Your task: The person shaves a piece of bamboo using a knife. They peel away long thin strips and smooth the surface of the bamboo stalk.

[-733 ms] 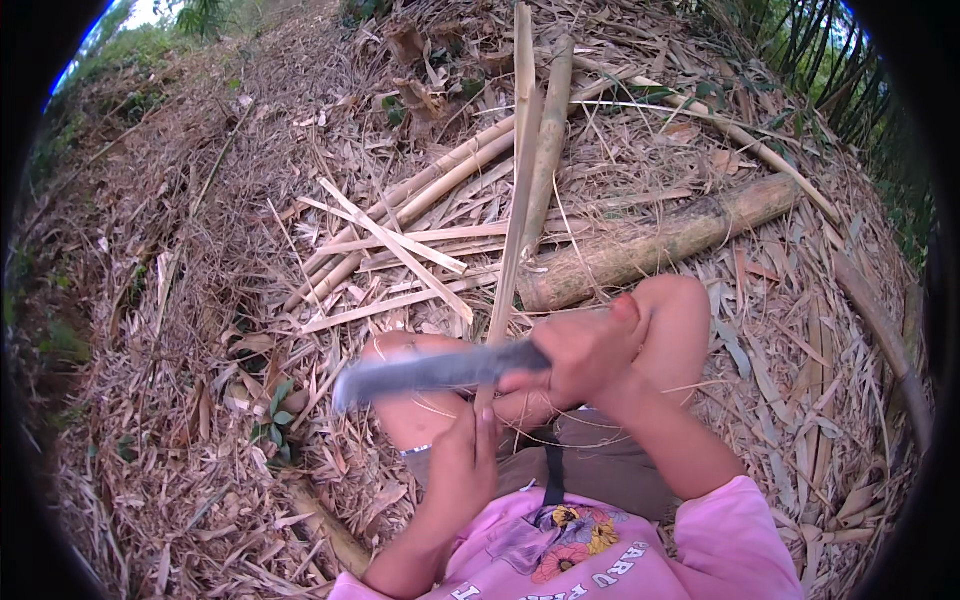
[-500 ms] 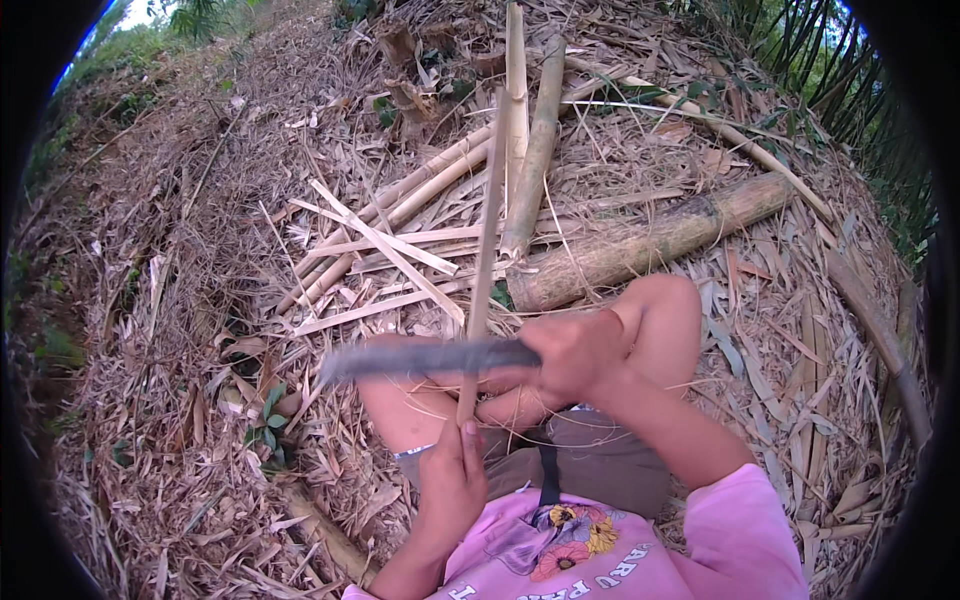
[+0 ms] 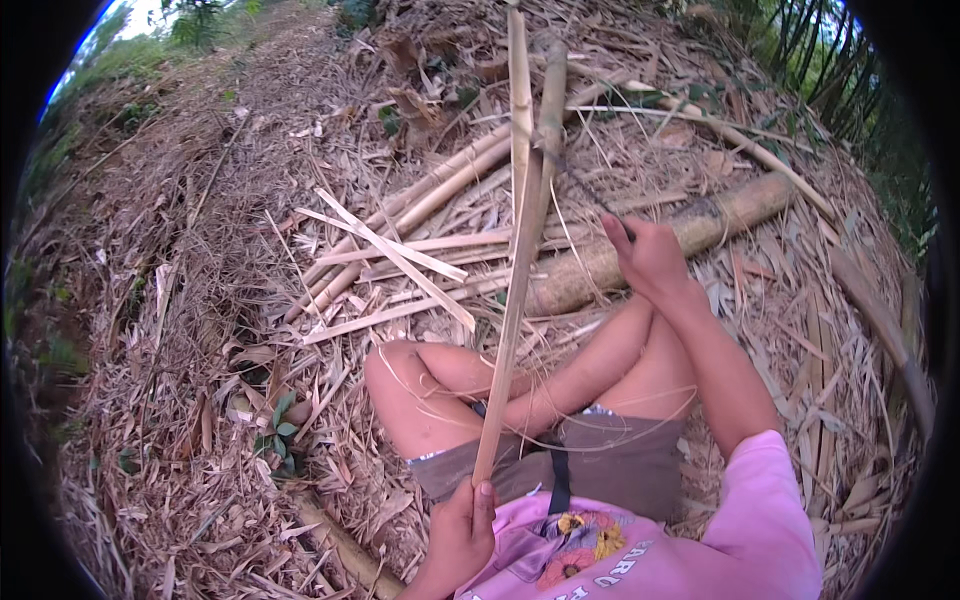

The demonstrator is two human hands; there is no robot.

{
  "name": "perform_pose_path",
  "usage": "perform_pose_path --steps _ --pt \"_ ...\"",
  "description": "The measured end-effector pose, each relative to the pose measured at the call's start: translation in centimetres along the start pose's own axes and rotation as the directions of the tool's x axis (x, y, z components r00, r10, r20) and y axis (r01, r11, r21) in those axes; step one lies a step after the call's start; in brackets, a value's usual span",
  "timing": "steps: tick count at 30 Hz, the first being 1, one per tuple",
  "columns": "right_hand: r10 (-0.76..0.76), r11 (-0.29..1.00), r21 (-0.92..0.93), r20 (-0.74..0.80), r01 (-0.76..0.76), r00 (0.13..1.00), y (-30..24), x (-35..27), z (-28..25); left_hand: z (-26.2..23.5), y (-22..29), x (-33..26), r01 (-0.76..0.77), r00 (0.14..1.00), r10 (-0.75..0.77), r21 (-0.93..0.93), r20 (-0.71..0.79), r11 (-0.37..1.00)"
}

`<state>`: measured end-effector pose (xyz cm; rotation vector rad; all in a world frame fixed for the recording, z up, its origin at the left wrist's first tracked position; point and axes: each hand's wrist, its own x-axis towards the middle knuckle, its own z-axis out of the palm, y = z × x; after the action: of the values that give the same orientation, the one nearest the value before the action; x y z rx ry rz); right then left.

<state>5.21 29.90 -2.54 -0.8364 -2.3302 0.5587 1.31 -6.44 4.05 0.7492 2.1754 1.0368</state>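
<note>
My left hand is closed around the lower end of a long bamboo strip, thumb lying along it. The strip rises from my lap, tilted slightly right, and its far end overlaps a bamboo pole. My right hand reaches forward with its fingers wrapped round the dark handle of a knife. The thin dark blade of that knife points up and left, its tip end near the far part of the strip. Thin curled shavings hang over my crossed bare legs.
Several split bamboo strips lie crossed ahead of me. A thick bamboo log rests at the right. Another curved pole lies farther right. Dry leaves cover the ground; a small green plant stands at the left.
My right hand has carried the knife forward and to the right, from near the strip's lower end toward its far end. My left hand has drawn the strip closer to my body.
</note>
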Motion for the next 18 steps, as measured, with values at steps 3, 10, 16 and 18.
perform_pose_path --steps 3,10,16,18 --pt "-0.172 0.982 -0.056 0.125 0.18 0.977 -3.7 -1.8 -1.3 0.2 0.3 3.0 0.132 0.989 -0.097 -0.374 0.111 0.918" --pt "-0.515 0.857 0.046 0.082 0.513 0.854 -10.1 -7.0 -0.1 1.3 1.6 4.9 -0.114 0.988 0.105 -0.074 -0.111 0.991" --pt "-0.162 0.984 -0.041 0.192 0.173 0.968 -5.5 -4.1 0.6 0.1 1.8 2.8 0.027 1.0 -0.027 -0.031 -0.01 0.999" --pt "-0.06 0.997 -0.032 0.222 0.069 0.973 -2.5 -2.1 0.5 1.1 0.9 1.7 0.038 0.999 -0.038 -0.056 -0.003 0.998"
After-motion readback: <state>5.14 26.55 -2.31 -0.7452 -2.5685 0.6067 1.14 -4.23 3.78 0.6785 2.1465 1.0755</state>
